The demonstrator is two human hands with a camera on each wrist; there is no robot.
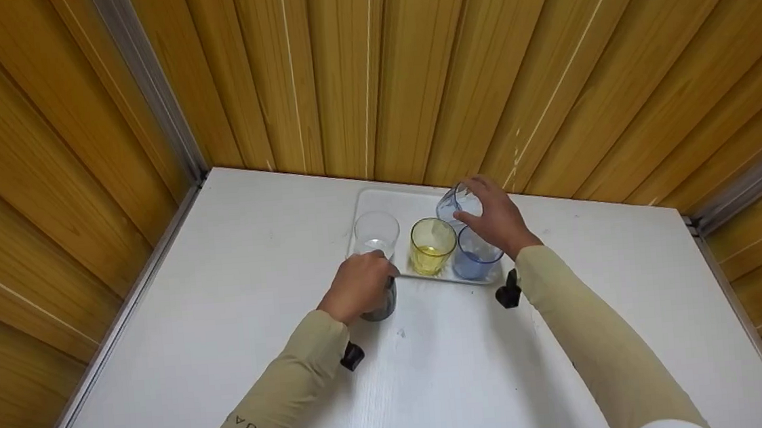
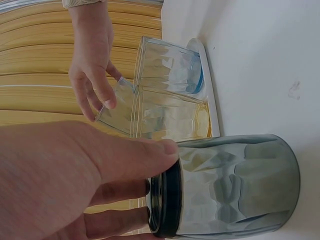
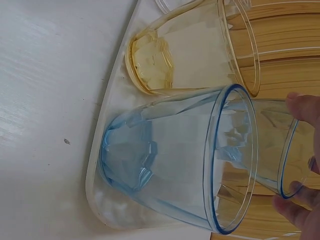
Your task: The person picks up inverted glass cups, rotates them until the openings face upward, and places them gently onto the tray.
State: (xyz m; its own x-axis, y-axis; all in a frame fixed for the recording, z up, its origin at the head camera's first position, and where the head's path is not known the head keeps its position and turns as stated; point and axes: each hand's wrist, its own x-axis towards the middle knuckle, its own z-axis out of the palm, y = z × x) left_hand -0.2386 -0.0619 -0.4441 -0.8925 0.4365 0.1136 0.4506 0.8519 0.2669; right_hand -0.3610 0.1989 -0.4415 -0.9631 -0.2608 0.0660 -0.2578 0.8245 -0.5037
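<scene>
Glasses on and beside a white tray, one in each hand.

Left hand (image 1: pixel 357 286) curled round the rim of a grey glass (image 1: pixel 382 303) standing on the white table (image 1: pixel 239 307) just in front of the tray (image 1: pixel 369 198), nothing visible inside it. Right hand (image 1: pixel 497 218) pinching the rim of a pale blue glass (image 1: pixel 456 202), tilted above the tray's far right corner, empty as far as can be seen. On the tray: clear glass (image 1: pixel 376 231) at left, yellow glass (image 1: pixel 432 244) in the middle, blue glass (image 1: pixel 476 253) at right, all upright and apparently empty. Wooden plank walls (image 1: pixel 356 66) closing in behind and at both sides. Yellow and blue glasses just beside the tilted one.
</scene>
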